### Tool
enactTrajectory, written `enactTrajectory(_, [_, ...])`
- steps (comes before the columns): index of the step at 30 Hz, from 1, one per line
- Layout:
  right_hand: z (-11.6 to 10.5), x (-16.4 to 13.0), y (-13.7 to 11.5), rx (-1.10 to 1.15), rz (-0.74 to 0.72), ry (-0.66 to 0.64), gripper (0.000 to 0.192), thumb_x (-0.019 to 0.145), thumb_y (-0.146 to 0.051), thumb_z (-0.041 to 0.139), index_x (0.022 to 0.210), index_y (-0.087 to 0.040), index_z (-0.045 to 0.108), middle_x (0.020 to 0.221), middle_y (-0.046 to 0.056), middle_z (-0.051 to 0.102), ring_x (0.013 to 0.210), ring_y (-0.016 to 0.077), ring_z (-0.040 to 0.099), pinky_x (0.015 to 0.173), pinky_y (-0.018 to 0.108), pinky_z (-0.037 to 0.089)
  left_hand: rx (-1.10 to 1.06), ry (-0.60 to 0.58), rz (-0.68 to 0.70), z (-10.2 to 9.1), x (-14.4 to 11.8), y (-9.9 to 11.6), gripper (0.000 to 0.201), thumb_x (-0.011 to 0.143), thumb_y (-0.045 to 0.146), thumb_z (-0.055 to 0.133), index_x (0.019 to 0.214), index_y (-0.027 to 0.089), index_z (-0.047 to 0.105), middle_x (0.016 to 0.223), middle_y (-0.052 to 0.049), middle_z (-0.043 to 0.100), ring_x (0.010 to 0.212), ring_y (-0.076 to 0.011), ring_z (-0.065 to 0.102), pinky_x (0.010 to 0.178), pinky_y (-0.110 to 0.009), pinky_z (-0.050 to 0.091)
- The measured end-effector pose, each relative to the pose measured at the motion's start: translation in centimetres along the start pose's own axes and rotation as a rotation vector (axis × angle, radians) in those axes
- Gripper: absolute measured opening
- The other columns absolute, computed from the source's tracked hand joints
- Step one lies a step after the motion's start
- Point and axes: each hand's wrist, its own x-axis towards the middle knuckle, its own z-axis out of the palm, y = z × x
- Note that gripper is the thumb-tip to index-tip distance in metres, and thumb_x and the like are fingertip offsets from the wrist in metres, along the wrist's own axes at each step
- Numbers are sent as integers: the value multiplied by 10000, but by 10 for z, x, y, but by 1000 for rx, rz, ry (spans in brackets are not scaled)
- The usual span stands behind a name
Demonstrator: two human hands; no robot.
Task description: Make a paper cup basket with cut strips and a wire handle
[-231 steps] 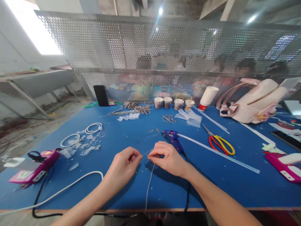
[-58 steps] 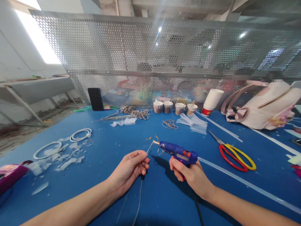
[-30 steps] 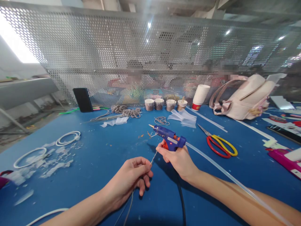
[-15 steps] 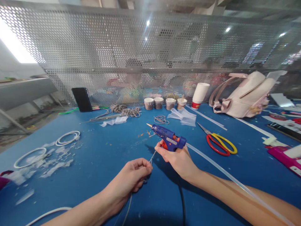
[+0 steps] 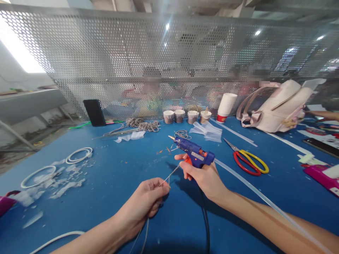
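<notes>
The left hand (image 5: pixel 148 197) is curled almost shut, thumb and forefinger pinching a thin grey wire (image 5: pixel 169 175) near its tip. The short free end slants up and to the right toward the other hand, while the rest of the strand trails down from under the palm toward the near edge of the surface (image 5: pixel 111 183). The right hand (image 5: pixel 203 176) is wrapped tightly around the grip of a small blue glue gun (image 5: pixel 194 153), lifted off the surface, with a fingertip at its orange trigger. The gun is smooth moulded plastic with a pale label on its side and a brassy pointed nozzle aimed up and to the left. A long, translucent glue stick (image 5: pixel 265 203) juts from its back and runs past the right forearm, and a black cord (image 5: pixel 205 218) hangs below the grip.

The surface is a matte blue sheet flecked with white scraps. On its left lie white rings (image 5: pixel 78 154). To the right of the gun rest scissors (image 5: pixel 250 163) with glossy red and yellow loop handles and steel blades. Farther back stand a row of small paper cups (image 5: pixel 185 116), a taller stack of white cups (image 5: pixel 226 106), coils of grey wire (image 5: pixel 144 125) and a dark phone (image 5: pixel 94 113) propped against a perforated metal screen (image 5: pixel 132 63).
</notes>
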Motion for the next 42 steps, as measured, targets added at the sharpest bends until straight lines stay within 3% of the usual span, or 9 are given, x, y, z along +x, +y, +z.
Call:
enactTrajectory(6, [-14, -10, -5, -38, -24, 15, 294, 818, -480, 579, 801, -188, 616, 567, -38, 540, 494, 104, 481, 521, 244, 410, -35, 86, 60, -6, 0, 3, 293, 665, 403, 689, 718, 186, 497, 431, 128, 279, 379, -30, 145, 355, -199, 88])
enactTrajectory(10, [-21, -20, -7, -182, -19, -108, 304, 839, -493, 542, 813, -194, 598, 548, -53, 492, 531, 114, 503, 586, 250, 431, -69, 144, 121, -10, -1, 4, 284, 655, 384, 696, 722, 186, 505, 441, 126, 287, 382, -28, 142, 354, -195, 91])
enactTrajectory(18, [-17, -23, 2, -307, 114, -330, 303, 834, -495, 527, 803, -195, 562, 557, -60, 464, 512, 105, 491, 539, 219, 415, -152, 190, 182, -15, 0, 6, 320, 659, 436, 699, 773, 214, 498, 405, 149, 212, 377, -37, 99, 354, -194, 85])
enactTrajectory(31, [-15, -22, 3, -439, 234, -332, 383, 818, -536, 489, 704, -188, 602, 458, -59, 429, 484, 117, 477, 520, 223, 393, -101, 211, 162, -14, 1, 8, 317, 648, 434, 697, 702, 195, 496, 409, 139, 237, 375, -32, 115, 360, -187, 90])
enactTrajectory(42, [-13, -21, 4, -419, 273, -344, 409, 795, -556, 486, 572, -214, 459, 437, -63, 373, 429, 99, 375, 436, 221, 309, -91, 208, 145, -15, 1, 9, 315, 647, 440, 689, 695, 194, 499, 394, 133, 268, 361, -31, 123, 360, -196, 79])
